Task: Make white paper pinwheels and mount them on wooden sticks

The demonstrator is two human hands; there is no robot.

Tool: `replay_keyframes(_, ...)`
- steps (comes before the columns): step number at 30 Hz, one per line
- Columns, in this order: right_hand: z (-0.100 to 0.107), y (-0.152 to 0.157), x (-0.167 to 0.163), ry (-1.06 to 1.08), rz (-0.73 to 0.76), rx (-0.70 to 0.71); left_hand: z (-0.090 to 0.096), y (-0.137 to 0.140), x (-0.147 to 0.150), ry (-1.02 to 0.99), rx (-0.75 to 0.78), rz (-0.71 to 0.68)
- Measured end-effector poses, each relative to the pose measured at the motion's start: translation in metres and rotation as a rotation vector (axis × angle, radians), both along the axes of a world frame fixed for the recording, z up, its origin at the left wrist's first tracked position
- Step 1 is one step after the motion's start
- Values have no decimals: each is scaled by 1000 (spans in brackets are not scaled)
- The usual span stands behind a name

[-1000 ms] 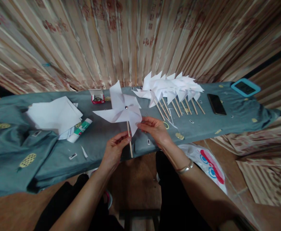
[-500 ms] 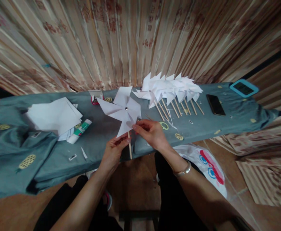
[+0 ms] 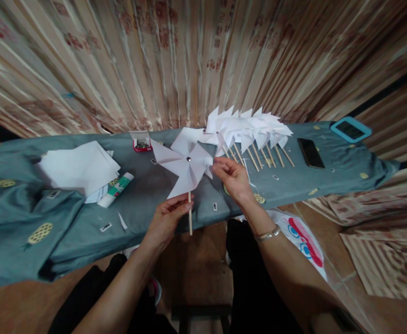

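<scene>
A white paper pinwheel with a shiny pin at its centre is held up over the cloth-covered table. Its thin wooden stick is pinched between the thumb and fingers of my left hand, just below the blades. My right hand pinches the edge of the pinwheel's right blade. Behind and to the right lies an overlapping row of finished white pinwheels, their sticks pointing toward me. A small red box of pins sits open to the left, behind the held pinwheel.
Stacked white paper lies at the left, with a green-and-white glue stick beside it. A dark phone and a blue-framed tablet are at the right. Pleated curtains hang behind the table. A white plastic bag rests below.
The held pinwheel has shifted slightly right and its blades have turned a little. My right hand has moved from the lower blade near the stick up and right to the right blade.
</scene>
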State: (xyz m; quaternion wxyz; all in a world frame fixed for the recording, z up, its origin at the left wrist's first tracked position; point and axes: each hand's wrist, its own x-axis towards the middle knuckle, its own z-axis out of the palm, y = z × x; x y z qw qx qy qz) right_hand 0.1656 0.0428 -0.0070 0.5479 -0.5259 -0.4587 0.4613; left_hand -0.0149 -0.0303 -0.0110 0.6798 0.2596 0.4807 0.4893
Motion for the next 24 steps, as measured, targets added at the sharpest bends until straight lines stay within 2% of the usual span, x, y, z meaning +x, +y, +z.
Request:
replay_keyframes(10,10,-5,-3,67,-17,-62,-4,2,-3,35,-2,50)
replay_keyframes(24,22,-19,-12,150,54,-131,-13,3,-4,54,31,75)
